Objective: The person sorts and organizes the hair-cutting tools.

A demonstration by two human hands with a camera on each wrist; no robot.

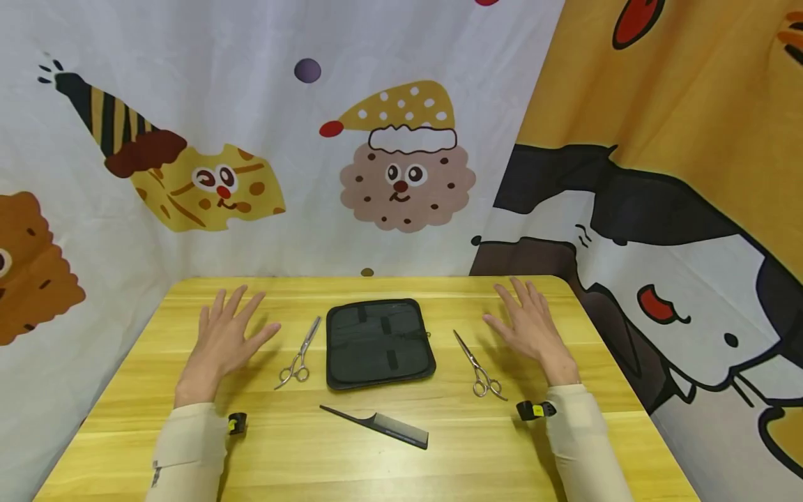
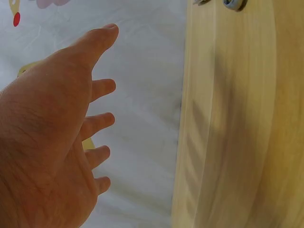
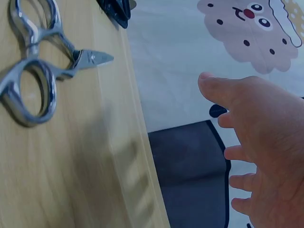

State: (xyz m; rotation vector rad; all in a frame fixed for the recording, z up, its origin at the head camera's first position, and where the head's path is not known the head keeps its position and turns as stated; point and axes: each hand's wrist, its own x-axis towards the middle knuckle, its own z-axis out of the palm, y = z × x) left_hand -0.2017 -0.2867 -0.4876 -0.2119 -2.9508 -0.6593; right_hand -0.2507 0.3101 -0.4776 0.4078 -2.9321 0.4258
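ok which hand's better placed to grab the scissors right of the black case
Probably the right hand: it is open, empty and close to those scissors, while the black case lies between them and the left hand.

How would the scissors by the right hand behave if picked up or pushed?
These scissors look like shiny metal, so may feel slippery and fairly heavy. Lying flat on the table, they would probably slide, not roll. Having two rings, they might swing open if lifted by one.

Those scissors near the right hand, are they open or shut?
Shut: in the head view, the scissors near the right hand show their blades together as one narrow point.
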